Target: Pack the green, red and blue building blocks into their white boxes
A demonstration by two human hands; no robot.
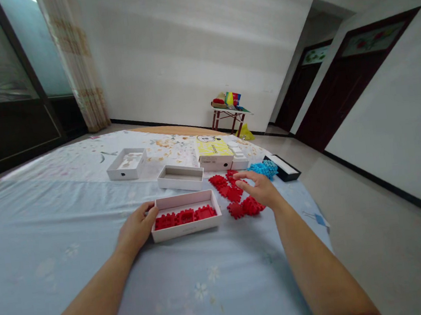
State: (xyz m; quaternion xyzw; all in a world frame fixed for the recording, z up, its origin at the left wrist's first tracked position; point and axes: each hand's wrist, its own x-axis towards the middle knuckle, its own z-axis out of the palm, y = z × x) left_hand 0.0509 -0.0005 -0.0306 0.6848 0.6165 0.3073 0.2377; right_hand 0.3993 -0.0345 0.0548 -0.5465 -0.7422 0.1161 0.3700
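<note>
A shallow white box (188, 228) lies on the pale blue bedsheet (53, 234) and holds several red toothed blocks (184, 216). My left hand (137, 229) grips the box's left end, thumb on its rim. My right hand (259, 188) hovers over a loose heap of red blocks (237, 197) just right of the box, fingers stretched out and apart, holding nothing that I can see. A pile of blue blocks (264, 169) lies beyond the red heap.
Behind the red-block box sit an empty white tray (181, 177), an open white box (126, 164), a yellow-topped box (214, 153) and a black-edged box (282, 168). The bed's right edge drops to a tiled floor (371, 221). A small table (230, 115) stands by the far wall.
</note>
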